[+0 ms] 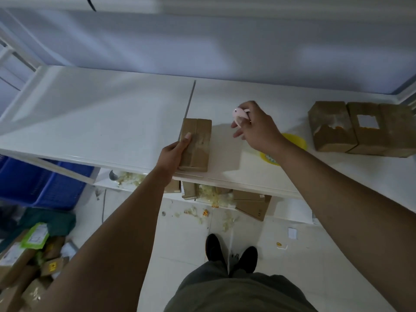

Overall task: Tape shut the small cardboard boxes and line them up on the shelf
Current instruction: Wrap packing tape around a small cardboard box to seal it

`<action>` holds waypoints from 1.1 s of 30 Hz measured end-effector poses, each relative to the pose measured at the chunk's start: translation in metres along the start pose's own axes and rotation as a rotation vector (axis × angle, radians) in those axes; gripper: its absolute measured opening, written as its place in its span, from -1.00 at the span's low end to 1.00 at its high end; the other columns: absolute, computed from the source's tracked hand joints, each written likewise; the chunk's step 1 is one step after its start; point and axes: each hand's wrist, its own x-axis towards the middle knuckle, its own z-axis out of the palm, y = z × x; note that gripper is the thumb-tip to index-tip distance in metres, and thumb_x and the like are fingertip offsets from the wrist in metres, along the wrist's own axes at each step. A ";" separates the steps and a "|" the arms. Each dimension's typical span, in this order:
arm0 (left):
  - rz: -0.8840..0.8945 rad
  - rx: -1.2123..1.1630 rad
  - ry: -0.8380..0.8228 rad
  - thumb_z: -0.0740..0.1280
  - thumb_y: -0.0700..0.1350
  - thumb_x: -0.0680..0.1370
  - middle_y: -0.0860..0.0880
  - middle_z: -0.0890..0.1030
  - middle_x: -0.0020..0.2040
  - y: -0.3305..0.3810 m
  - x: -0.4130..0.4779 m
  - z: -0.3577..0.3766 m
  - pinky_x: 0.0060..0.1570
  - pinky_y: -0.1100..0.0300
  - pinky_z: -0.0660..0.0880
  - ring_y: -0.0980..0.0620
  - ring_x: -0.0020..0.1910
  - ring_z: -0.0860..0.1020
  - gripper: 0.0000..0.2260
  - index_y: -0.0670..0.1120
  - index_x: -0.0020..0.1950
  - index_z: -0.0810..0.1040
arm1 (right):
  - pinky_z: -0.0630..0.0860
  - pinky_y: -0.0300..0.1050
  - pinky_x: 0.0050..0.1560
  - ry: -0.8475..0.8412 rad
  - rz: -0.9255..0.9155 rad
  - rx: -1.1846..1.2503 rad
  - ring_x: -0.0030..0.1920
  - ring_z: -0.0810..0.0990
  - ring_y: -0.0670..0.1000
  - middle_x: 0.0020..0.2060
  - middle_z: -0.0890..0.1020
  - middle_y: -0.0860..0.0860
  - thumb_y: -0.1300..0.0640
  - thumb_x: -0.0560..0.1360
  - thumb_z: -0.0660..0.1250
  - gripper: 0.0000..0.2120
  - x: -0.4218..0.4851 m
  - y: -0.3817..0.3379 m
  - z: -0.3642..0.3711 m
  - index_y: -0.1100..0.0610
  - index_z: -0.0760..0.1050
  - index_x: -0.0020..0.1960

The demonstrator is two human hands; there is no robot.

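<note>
Cardboard box [196, 144] stands at the front edge of the white shelf [112, 109], left hand [174, 152] gripping its left side, thumb on top. Right hand [254, 127] hangs to the right of it, closed round a small pink cutter [239, 114]; yellow tape roll [290, 146] lies partly hidden under that wrist. Risk: box sits near the lip, so a push could tip it off. Count: one box in hand, two, perhaps three, boxes [360, 129] lined up touching at far right, one tape roll, one cutter
</note>
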 end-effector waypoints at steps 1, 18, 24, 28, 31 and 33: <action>-0.001 -0.008 0.005 0.46 0.41 0.48 -0.05 0.80 0.01 0.000 0.000 0.000 0.09 0.03 0.70 -0.05 0.02 0.78 -0.49 0.00 0.10 0.77 | 0.63 -0.04 0.08 -0.012 -0.028 -0.034 -0.10 0.75 -0.02 0.00 0.74 0.00 0.15 0.72 0.20 -0.84 0.000 0.000 0.001 0.09 0.49 0.26; 0.008 -0.031 -0.054 0.43 0.39 0.53 -0.02 0.81 -0.04 -0.007 0.007 -0.004 -0.06 0.13 0.69 0.00 -0.03 0.78 -0.54 0.02 0.04 0.78 | 0.72 -0.03 0.08 0.177 0.207 0.800 0.15 0.70 0.30 0.17 0.42 0.24 0.42 0.62 0.34 -0.79 -0.034 -0.006 0.028 0.21 0.37 0.11; 0.018 -0.034 -0.119 0.44 0.41 0.50 -0.03 0.80 -0.03 -0.010 0.013 -0.009 0.02 0.09 0.70 -0.01 -0.03 0.79 -0.53 0.01 -0.02 0.78 | 0.69 -0.09 0.16 0.173 0.231 0.537 0.15 0.73 0.22 0.26 0.57 0.21 0.34 0.73 0.16 -0.77 -0.047 0.003 0.061 0.35 0.47 0.34; 0.030 -0.047 -0.144 0.44 0.43 0.47 -0.06 0.80 -0.02 -0.011 0.014 -0.010 0.08 0.04 0.71 -0.04 -0.01 0.78 -0.48 -0.03 0.01 0.77 | 0.64 0.09 -0.33 0.207 0.241 0.115 -0.30 0.70 0.06 -0.02 0.70 0.07 0.06 0.76 0.14 -0.86 -0.049 0.012 0.076 0.14 0.33 0.16; 0.028 -0.051 -0.163 0.44 0.42 0.48 -0.04 0.80 -0.04 -0.009 0.014 -0.011 0.06 0.04 0.71 -0.03 -0.02 0.79 -0.53 0.03 -0.06 0.79 | 0.60 0.12 -0.15 0.254 0.292 -0.026 0.00 0.68 0.22 0.12 0.66 0.13 -0.06 0.74 0.17 -0.77 -0.044 0.013 0.086 0.11 0.31 0.10; 0.036 -0.044 -0.158 0.44 0.43 0.48 -0.04 0.80 -0.05 -0.009 0.013 -0.011 0.04 0.05 0.72 -0.02 -0.03 0.79 -0.56 0.07 -0.08 0.79 | 0.55 0.03 -0.07 0.274 0.293 -0.005 0.12 0.67 0.24 0.25 0.67 0.14 -0.09 0.73 0.19 -0.75 -0.039 0.012 0.094 0.10 0.32 0.08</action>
